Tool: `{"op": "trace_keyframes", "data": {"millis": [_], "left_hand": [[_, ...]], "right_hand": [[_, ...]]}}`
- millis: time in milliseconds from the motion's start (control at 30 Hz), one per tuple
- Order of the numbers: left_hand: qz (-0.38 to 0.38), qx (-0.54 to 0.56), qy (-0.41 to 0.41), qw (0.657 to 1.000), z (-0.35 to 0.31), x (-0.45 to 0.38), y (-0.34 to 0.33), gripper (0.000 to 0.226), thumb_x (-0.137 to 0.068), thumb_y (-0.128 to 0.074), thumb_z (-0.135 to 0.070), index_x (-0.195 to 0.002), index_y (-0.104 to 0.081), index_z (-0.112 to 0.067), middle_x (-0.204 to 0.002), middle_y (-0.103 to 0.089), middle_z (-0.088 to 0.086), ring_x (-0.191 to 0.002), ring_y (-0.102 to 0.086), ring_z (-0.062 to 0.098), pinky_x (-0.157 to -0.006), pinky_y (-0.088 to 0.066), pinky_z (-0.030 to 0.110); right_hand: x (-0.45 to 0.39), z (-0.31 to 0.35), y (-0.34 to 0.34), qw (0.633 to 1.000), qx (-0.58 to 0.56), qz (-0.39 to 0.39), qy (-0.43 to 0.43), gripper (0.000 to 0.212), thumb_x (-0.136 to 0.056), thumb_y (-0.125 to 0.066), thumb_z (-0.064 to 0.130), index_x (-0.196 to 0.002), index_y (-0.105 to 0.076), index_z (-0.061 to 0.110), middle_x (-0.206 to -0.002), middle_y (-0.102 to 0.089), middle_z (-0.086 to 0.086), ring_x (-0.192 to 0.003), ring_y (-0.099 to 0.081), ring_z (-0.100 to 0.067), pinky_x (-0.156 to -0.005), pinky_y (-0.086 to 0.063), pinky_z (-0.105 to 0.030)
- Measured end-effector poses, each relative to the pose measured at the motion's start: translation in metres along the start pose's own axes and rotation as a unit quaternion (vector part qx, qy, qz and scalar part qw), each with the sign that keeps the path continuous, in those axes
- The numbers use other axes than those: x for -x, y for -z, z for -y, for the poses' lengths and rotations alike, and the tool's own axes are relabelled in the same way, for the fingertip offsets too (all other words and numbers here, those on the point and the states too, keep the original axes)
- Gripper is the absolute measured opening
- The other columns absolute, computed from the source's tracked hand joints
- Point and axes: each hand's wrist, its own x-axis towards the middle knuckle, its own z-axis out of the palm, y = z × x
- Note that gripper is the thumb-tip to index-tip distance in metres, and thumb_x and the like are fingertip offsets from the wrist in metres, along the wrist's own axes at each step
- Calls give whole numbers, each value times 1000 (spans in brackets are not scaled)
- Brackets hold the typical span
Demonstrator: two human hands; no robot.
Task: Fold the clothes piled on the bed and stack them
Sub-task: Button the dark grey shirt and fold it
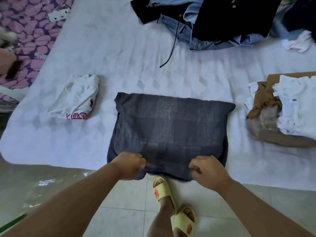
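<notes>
I count one bed (119, 57) under a white sheet. On it I count one dark plaid garment (169, 127), one folded white garment (77, 98) and one stack (287, 112) of about three pieces: tan, beige and white. One unfolded pile (222, 23) lies at the far edge; its item count I cannot tell. One crumpled white piece (297, 41) lies beside it. Two hands are in my view, left hand (130, 165) and right hand (208, 171), plus two yellow slippers (162, 189).
</notes>
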Motion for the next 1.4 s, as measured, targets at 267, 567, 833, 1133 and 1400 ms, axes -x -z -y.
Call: {"op": "trace_keyframes", "data": {"millis": [267, 567, 833, 1133, 1400], "left_hand": [[-45, 37, 218, 974, 17, -36, -15, 60, -100, -30, -47, -151, -4, -32, -159, 11, 0, -147, 4, 28, -115, -17, 48], [-248, 143, 313, 906, 62, -72, 16, 49, -92, -52, -46, -137, -45, -28, -156, -13, 9, -141, -15, 30, -113, -18, 43], [-199, -9, 248, 948, 127, -125, 62, 63, -97, -43, -43, -151, -16, -24, -160, 2, 2, -146, 11, 24, -115, 10, 47], [-89, 27, 134, 987, 150, -170, 95, 20, -95, -48, -38, -100, -46, -18, -110, -60, 3, -100, -55, 25, -76, -39, 32], [-192, -36, 141, 970, 166, -189, 151, 19, -99, -40, -35, -97, -45, -17, -103, -58, 4, -88, -58, 29, -65, -35, 32]], "right_hand": [[-30, -2, -22, 971, 131, 18, -199, 54, -99, -34, 40, -149, -24, 25, -158, -11, -12, -144, -11, -36, -112, -16, -55], [-50, -51, 5, 897, -47, -221, -380, 65, -88, -61, 34, -140, -35, 5, -133, -43, -25, -118, -42, -44, -96, -41, -52], [-116, -85, 36, 931, 108, -197, -286, 82, -90, -57, 37, -152, -9, 13, -158, -6, -16, -143, -10, -35, -110, -18, -50], [-180, -102, 84, 945, 181, 27, -271, 25, -90, -50, 32, -112, -48, 22, -107, -52, -1, -120, -43, -23, -113, -8, -48], [-216, -99, 135, 927, 248, -148, -238, 5, -88, -50, 13, -84, -53, 14, -80, -48, -1, -94, -53, -28, -111, -12, -46]]}}
